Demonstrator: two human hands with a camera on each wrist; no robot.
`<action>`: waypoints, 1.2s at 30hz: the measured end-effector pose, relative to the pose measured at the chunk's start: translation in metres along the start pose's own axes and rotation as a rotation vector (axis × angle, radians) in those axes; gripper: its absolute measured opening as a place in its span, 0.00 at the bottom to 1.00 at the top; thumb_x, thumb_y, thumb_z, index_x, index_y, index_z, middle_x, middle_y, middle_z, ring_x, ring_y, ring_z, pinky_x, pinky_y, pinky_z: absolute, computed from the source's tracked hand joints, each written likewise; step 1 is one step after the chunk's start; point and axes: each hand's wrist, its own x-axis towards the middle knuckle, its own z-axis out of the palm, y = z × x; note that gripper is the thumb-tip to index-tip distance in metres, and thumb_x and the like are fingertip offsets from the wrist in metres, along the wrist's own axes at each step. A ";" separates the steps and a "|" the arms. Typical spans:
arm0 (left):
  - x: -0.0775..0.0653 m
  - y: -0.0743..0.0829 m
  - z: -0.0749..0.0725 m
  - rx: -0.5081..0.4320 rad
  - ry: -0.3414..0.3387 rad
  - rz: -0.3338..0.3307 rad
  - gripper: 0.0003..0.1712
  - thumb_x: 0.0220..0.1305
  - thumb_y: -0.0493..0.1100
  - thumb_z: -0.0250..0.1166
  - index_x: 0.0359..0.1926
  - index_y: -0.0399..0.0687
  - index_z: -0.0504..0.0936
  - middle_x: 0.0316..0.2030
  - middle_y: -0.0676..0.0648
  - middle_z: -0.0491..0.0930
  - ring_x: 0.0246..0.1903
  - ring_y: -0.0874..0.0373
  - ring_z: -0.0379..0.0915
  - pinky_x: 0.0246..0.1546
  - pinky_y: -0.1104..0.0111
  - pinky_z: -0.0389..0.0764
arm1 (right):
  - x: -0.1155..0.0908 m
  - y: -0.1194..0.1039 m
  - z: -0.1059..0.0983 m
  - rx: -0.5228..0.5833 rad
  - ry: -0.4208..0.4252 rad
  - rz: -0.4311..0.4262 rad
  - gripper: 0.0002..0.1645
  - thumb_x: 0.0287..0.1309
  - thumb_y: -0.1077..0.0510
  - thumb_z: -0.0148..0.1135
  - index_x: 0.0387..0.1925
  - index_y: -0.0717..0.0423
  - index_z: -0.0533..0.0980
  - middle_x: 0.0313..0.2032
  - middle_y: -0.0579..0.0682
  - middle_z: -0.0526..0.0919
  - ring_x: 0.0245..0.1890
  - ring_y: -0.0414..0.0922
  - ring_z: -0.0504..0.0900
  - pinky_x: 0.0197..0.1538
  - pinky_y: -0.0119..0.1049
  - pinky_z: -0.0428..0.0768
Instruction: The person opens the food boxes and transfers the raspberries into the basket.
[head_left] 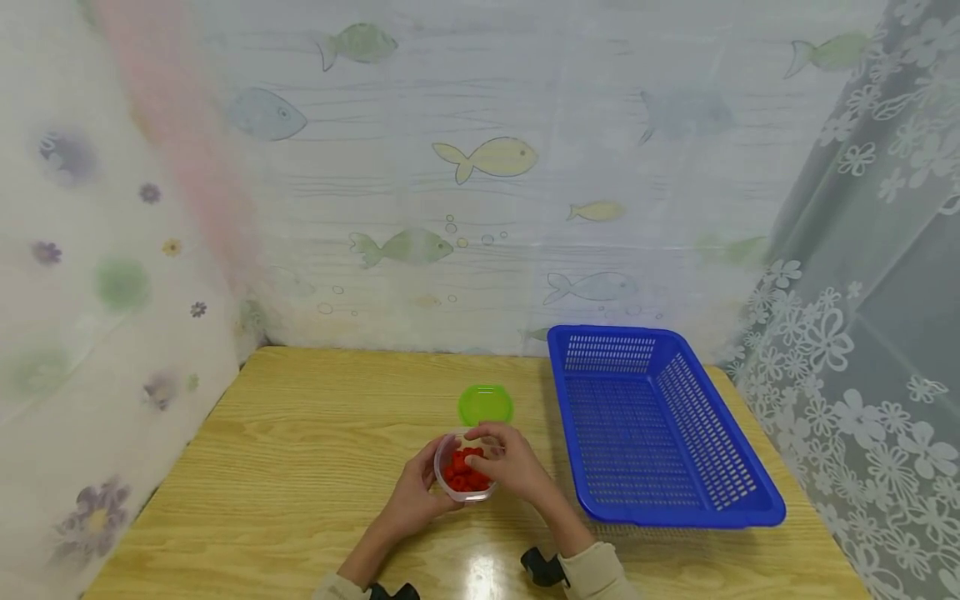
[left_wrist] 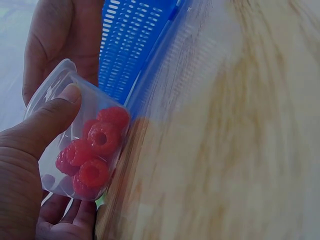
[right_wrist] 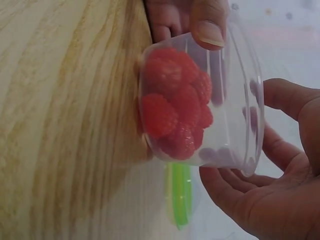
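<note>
A clear plastic container (head_left: 467, 495) of red raspberries (head_left: 462, 475) is upright, close over the table in the right wrist view. My left hand (head_left: 414, 500) grips its side; the left thumb (left_wrist: 52, 112) presses the wall. Across the top, my right hand (head_left: 513, 462) is spread with thumb and fingers apart. The right thumb (right_wrist: 287, 96) lies just above the rim, and the right fingers (right_wrist: 222, 192) are beside the far wall. Several raspberries (left_wrist: 92, 150) show through the plastic, heaped at the bottom.
A round green lid (head_left: 486, 405) lies on the wooden table (head_left: 337, 408) just beyond the container. To the right stands a large blue plastic basket (head_left: 637, 417) with perforated sides. Behind the table hangs a fish-patterned curtain (head_left: 480, 200).
</note>
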 end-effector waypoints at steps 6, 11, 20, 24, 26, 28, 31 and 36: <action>0.000 -0.002 0.001 0.007 0.016 -0.011 0.51 0.51 0.30 0.77 0.74 0.33 0.61 0.70 0.32 0.67 0.72 0.37 0.59 0.66 0.79 0.66 | 0.001 0.004 0.005 -0.014 0.006 0.001 0.16 0.62 0.65 0.68 0.51 0.66 0.80 0.54 0.62 0.83 0.60 0.63 0.78 0.65 0.65 0.72; 0.001 -0.004 0.001 0.017 0.033 -0.026 0.52 0.50 0.31 0.78 0.74 0.36 0.62 0.71 0.35 0.67 0.72 0.42 0.60 0.66 0.78 0.66 | 0.000 0.004 0.010 -0.065 0.018 0.005 0.16 0.60 0.65 0.70 0.50 0.66 0.80 0.51 0.63 0.82 0.55 0.61 0.79 0.60 0.62 0.78; 0.000 -0.007 0.001 0.018 0.024 -0.009 0.52 0.51 0.31 0.78 0.75 0.36 0.62 0.70 0.33 0.67 0.72 0.42 0.61 0.65 0.79 0.67 | 0.002 0.012 0.015 -0.143 0.042 -0.029 0.13 0.54 0.67 0.74 0.42 0.65 0.83 0.47 0.59 0.79 0.51 0.56 0.77 0.53 0.54 0.82; 0.000 -0.007 0.001 0.009 0.028 -0.009 0.52 0.50 0.30 0.78 0.74 0.34 0.62 0.69 0.32 0.68 0.72 0.43 0.61 0.66 0.79 0.66 | 0.004 0.014 0.018 -0.163 0.047 -0.020 0.11 0.54 0.66 0.74 0.40 0.62 0.84 0.47 0.57 0.79 0.50 0.52 0.77 0.51 0.48 0.83; 0.000 -0.007 0.001 0.000 0.026 -0.004 0.52 0.50 0.30 0.78 0.74 0.32 0.61 0.69 0.31 0.67 0.71 0.42 0.61 0.66 0.79 0.66 | 0.005 0.016 0.019 -0.169 0.053 -0.016 0.11 0.53 0.66 0.75 0.40 0.61 0.84 0.47 0.56 0.79 0.49 0.51 0.77 0.51 0.47 0.83; -0.001 -0.007 0.001 -0.003 0.023 -0.001 0.52 0.49 0.29 0.78 0.74 0.32 0.61 0.69 0.31 0.67 0.71 0.40 0.60 0.66 0.79 0.65 | 0.005 0.017 0.020 -0.173 0.059 -0.014 0.10 0.53 0.66 0.75 0.39 0.61 0.84 0.46 0.56 0.79 0.49 0.51 0.77 0.51 0.46 0.83; -0.001 -0.007 0.001 -0.012 0.021 -0.008 0.53 0.49 0.29 0.78 0.74 0.31 0.60 0.69 0.31 0.67 0.72 0.40 0.60 0.67 0.80 0.64 | 0.005 0.016 0.020 -0.186 0.064 -0.007 0.09 0.54 0.66 0.75 0.38 0.60 0.85 0.46 0.56 0.79 0.50 0.51 0.77 0.51 0.47 0.83; 0.000 -0.007 0.002 -0.020 0.023 -0.025 0.55 0.48 0.29 0.79 0.75 0.32 0.60 0.70 0.31 0.68 0.72 0.39 0.59 0.67 0.79 0.64 | 0.004 0.011 0.019 -0.228 0.063 0.000 0.08 0.55 0.65 0.75 0.38 0.61 0.86 0.48 0.56 0.78 0.51 0.52 0.77 0.52 0.50 0.83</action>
